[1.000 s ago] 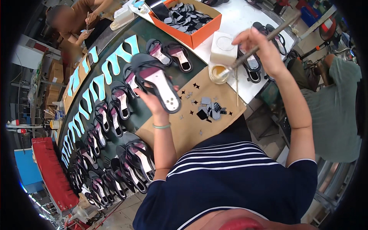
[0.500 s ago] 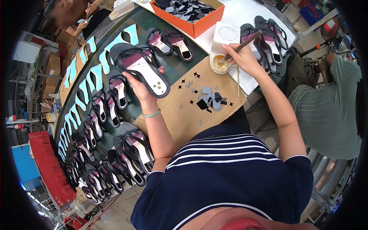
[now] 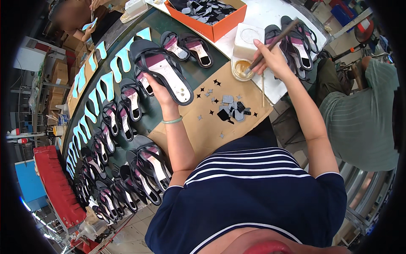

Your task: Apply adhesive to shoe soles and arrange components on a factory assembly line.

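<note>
My left hand (image 3: 162,92) grips a black strappy sandal (image 3: 165,73), its pale inner sole facing up with small studs near the heel end. A long brush (image 3: 277,41) with a dark handle is held in my right hand (image 3: 270,61). Its tip sits at the rim of a glass jar (image 3: 242,70) with yellowish, glue-like stuff inside. Between the hands, brown cardboard (image 3: 192,127) carries a heap of grey and black cut pieces (image 3: 234,109) and scattered small star shapes (image 3: 217,82). A thin stick (image 3: 263,91) lies beside the jar.
Rows of black sandals (image 3: 127,99) and pale blue-edged insole pieces (image 3: 106,82) cover the dark table at left. An orange box (image 3: 220,27) of cut pieces and a white container (image 3: 249,40) stand at the back. More sandals (image 3: 298,46) lie right. Other people sit far left and right.
The sandal in my left hand has shifted slightly right. My right hand has turned and its fingers have shifted on the brush, whose tip now sits nearer the jar's right rim.
</note>
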Motion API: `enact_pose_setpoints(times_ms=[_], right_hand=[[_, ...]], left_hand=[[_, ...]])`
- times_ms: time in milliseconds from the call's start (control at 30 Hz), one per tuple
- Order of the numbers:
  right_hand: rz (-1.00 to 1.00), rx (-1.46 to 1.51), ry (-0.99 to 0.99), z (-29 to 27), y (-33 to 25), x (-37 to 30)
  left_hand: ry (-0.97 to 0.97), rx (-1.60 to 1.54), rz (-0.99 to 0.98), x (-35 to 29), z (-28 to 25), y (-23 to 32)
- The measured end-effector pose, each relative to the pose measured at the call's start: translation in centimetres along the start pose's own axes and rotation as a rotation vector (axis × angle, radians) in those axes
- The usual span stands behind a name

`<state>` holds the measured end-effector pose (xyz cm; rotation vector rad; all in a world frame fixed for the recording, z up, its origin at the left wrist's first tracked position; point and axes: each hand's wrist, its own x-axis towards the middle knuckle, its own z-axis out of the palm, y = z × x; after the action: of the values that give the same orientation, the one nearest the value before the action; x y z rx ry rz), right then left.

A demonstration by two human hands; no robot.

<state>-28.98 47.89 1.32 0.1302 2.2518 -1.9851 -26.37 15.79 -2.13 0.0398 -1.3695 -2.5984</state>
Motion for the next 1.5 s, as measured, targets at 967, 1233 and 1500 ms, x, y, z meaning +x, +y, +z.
enact_pose_setpoints(times_ms=[967,1233,1500], right_hand=[[-0.721,-0.07,-0.097,9.2,-3.8,-4.9],[-0.88,-0.2,0.005,8.7,-4.1,-8.0],[-0.962,-0.29,0.061,10.1,-3.9,-6.5]], left_hand=[[0.012,-0.039,-0.337,-4.0,6.8,-2.8],[0.053,-0.009,-0.298,-4.4,7.3,-1.8],[0.045,-0.089,-0.298,-4.4,7.7,-2.3]])
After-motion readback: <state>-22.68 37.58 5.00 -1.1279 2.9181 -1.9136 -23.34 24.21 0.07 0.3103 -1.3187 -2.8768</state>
